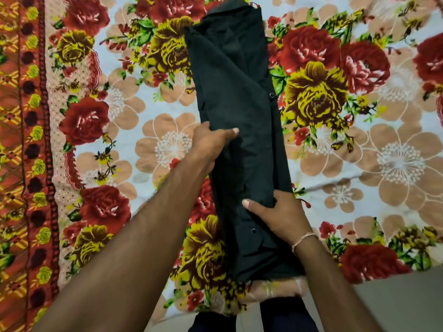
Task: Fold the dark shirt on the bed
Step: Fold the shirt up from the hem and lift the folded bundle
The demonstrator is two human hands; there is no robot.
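Note:
The dark shirt (235, 92) lies on the bed as a long narrow strip, its sides folded inward, running from the near edge to the far middle. Two small snap buttons show along its right fold. My left hand (211, 144) grips the shirt's left edge near the middle, thumb on top of the cloth and fingers tucked under it. My right hand (275, 214) grips the right edge closer to me, thumb lying across the fabric and fingers wrapped round a bunched fold.
A floral bedsheet (359, 140) with red and yellow roses covers the bed on both sides of the shirt. An orange patterned border (26, 140) runs down the left. The bed's near edge and grey floor (395, 303) lie at lower right.

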